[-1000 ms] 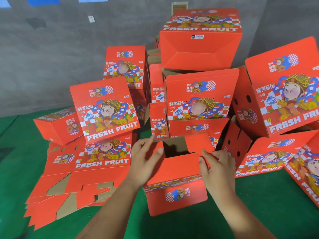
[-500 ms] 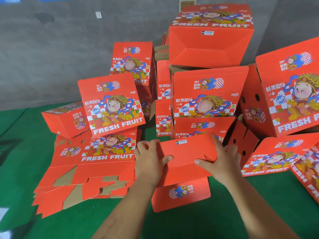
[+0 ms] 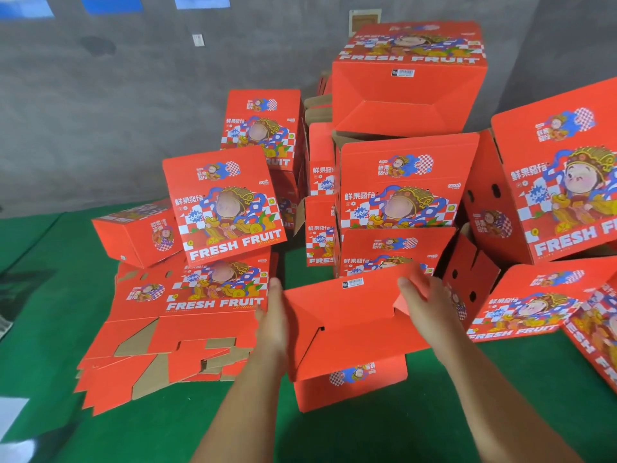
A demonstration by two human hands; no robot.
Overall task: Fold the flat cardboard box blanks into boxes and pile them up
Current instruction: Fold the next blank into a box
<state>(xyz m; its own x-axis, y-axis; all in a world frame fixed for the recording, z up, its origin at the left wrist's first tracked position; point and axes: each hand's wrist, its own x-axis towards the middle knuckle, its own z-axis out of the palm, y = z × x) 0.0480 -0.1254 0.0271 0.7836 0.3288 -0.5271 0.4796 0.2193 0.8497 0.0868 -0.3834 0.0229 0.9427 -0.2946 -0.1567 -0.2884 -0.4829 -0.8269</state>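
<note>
A red cardboard box (image 3: 350, 329) stands in front of me on the green floor, its bottom flaps folded shut and facing up, a barcode label near the far edge. My left hand (image 3: 272, 322) lies flat against the box's left side, fingers straight. My right hand (image 3: 424, 304) presses on the right flap with its fingers laid over the flap. A stack of flat red blanks (image 3: 173, 335) lies on the floor to the left. Folded boxes (image 3: 407, 88) are piled behind.
Folded red "FRESH FRUIT" boxes crowd the back and right, some tilted (image 3: 227, 202), one large at the right (image 3: 561, 182). A grey wall (image 3: 133, 95) stands behind. Green floor (image 3: 367, 436) lies open near me. A white sheet (image 3: 10, 412) shows at the lower left.
The box's bottom flaps have gone from open to folded down flat. My left hand slid from on top to the left side, and my right hand moved onto the right flap.
</note>
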